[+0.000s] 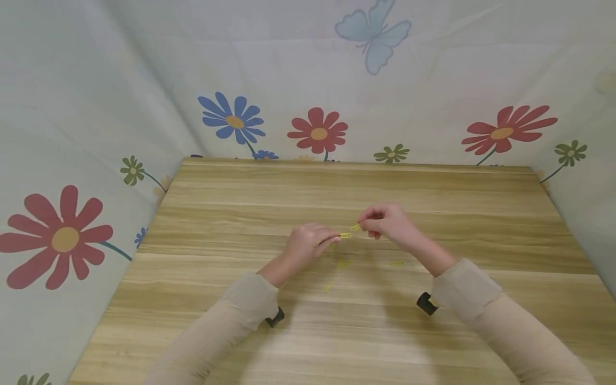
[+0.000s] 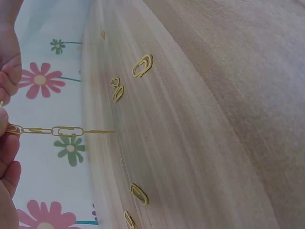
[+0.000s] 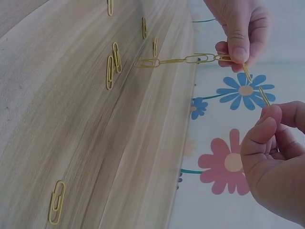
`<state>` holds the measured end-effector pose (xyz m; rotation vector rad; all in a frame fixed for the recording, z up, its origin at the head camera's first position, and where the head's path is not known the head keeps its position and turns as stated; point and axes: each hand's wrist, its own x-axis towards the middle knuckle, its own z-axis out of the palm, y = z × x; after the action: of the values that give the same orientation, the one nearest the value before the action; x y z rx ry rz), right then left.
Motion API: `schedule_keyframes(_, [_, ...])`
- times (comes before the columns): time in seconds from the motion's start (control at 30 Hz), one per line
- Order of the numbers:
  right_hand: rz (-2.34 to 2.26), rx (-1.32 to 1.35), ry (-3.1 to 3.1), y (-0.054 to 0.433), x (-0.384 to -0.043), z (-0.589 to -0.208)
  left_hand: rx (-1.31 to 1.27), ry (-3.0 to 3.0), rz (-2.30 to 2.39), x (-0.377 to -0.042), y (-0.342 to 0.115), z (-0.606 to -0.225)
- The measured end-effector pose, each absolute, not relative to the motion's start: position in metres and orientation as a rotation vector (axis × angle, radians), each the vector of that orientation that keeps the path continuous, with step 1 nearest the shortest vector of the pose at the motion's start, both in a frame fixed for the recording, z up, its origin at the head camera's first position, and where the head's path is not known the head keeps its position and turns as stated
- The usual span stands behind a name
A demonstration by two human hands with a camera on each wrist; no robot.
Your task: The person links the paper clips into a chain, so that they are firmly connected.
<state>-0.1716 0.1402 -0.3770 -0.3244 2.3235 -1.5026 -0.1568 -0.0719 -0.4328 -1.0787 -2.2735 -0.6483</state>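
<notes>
My left hand (image 1: 308, 245) pinches the top of a chain of yellow paper clips (image 3: 200, 58) between thumb and forefinger. Several linked clips dangle below the fingers toward the tabletop, and one end clip (image 1: 345, 235) sticks out past the fingertips toward the right. Thumb and forefinger of my right hand (image 1: 392, 224) pinch a single yellow paper clip (image 3: 265, 96). Its tip points at the chain's end clip, with a small gap between the two in the right wrist view. Both hands are raised above the table, close together.
Several loose yellow paper clips lie on the wooden table (image 1: 269, 192): one (image 1: 398, 263) to the right, a close pair (image 3: 113, 66) near the middle, others nearer the left hand. A flower-printed cloth (image 1: 409, 96) hangs behind the table's far edge.
</notes>
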Motion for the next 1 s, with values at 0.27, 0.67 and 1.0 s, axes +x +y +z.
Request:
schedule_keyframes(0.27, [-1.566,-0.34,2.309,0.134,-0.17,-0.379,-1.107,-2.257,-0.641,-0.157,-0.072,-0.433])
schedule_keyframes(0.67, [-1.592,-0.318,2.282,0.127,-0.171,-0.386,-1.125,-2.26,-0.631,-0.158,-0.072,-0.431])
schedule_keyframes(1.0, [-1.574,-0.289,2.251,0.121,-0.17,-0.385,-1.126,-2.271,-0.599,-0.158,-0.073,-0.432])
